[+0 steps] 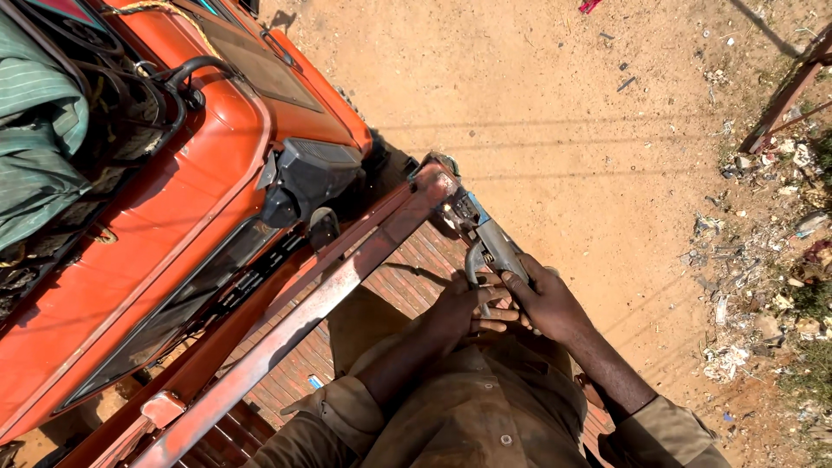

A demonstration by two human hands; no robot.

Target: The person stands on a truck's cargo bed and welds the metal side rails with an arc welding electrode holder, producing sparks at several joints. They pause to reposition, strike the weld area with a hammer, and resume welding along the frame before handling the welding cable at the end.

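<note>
Where the rusty red steel rail (347,273) runs up to its far corner (433,178), seen from high above: both hands joined just short of that corner, over the rail's right edge. Right hand (548,303) clamped round the handle of a grey metal hand tool (492,247), fingers wrapped tight, thumb side toward the body. Left hand (455,308) pressed against the right, fingers curled onto the lower end of the same tool and overlapping the right hand's fingers. Tool head pointing up toward the corner fitting, a blue part showing at its tip; whether the tip touches the fitting cannot be told. Brown shirt sleeves (433,407) on both forearms, cuffs pushed back. Left of the rail, well below: orange truck cab (191,199) with black mirror housing (308,178) near the rail's upper stretch, green striped cloth (35,130) and dark hoses at the cab's far-left edge. Slatted red panel (416,260) under the hands. Right of the rail: bare sandy ground (563,130), litter scattered along its right edge (763,251).
</note>
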